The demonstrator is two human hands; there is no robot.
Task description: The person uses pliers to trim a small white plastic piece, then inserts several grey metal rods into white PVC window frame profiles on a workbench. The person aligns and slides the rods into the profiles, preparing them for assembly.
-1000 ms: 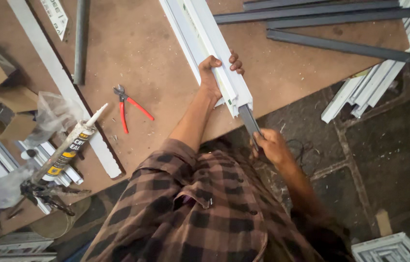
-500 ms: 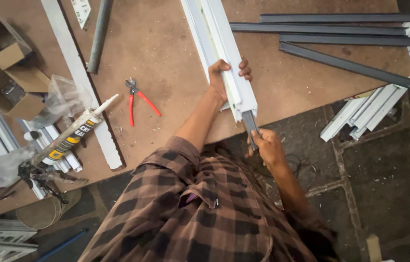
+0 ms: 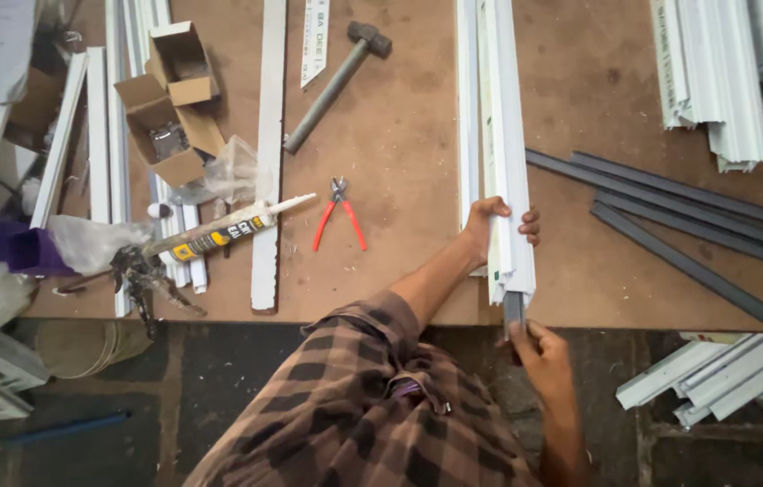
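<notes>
Brown board bench seen from above, its near edge meeting a dark floor. 1 long white profile bundle lies lengthwise on the bench, its near end at the bench edge. The left hand rests on this bundle near that end, its grip closed around the bundle with thumb on 1 side and fingers wrapped over the other. 1 short grey strip protrudes from the bundle's near end; the right hand, just off the bench edge, has its grip clamped on the strip's outer end. To the right lie 4 long dark grey bars, roughly parallel and angled across the bench, well apart from the hands. At upper right sits 1 stack of white profiles; a further pile of white offcuts lies on the floor at lower right. Left of the bundle: 1 pair of red-handled pliers, 1 hammer with grey handle, 1 sealant cartridge in a caulking gun, 1 flat white strip, and 2 open cardboard boxes. More white profiles line the far left, their count unclear.
</notes>
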